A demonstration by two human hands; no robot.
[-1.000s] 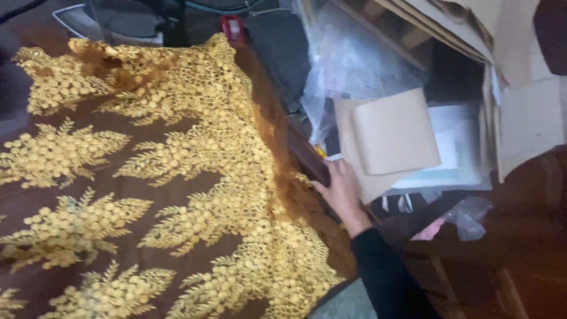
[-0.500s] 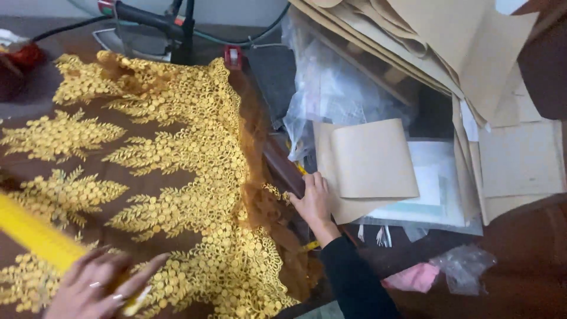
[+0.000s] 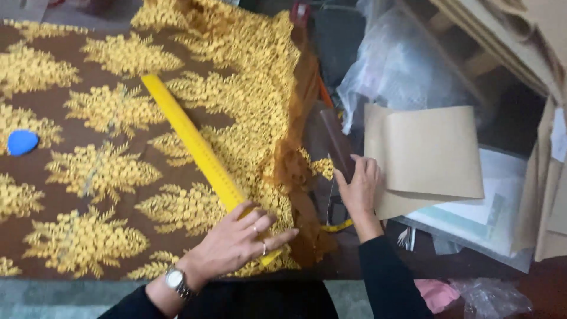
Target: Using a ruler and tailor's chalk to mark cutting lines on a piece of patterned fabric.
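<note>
Yellow and long, the ruler (image 3: 198,150) lies slantwise across the brown fabric (image 3: 106,147), its far end up near the middle of the cloth and its near end under the left hand (image 3: 236,242). That hand lies flat on the ruler's lower end, fingers spread and pressing down, with rings on two fingers and a wristwatch (image 3: 177,282) at the wrist. The fabric is dark brown net worked with golden leaf-like embroidery, spread flat on the left and bunched into orange-brown folds along its right edge. The right hand (image 3: 359,186), in a black sleeve, rests just past that bunched edge, its fingers close together and laid on the lower end of a dark brown strip (image 3: 338,142) that runs away from the person; whether it grips the strip or only touches it cannot be told. Just to the right of that hand lies a sheet of tan kraft paper (image 3: 425,153), on top of white papers. A blue piece of tailor's chalk (image 3: 22,142) sits on the fabric at the far left, well apart from both hands. Clear plastic wrapping (image 3: 401,65) is heaped beyond the paper, and more tan card pieces (image 3: 502,29) are stacked at the upper right.
</note>
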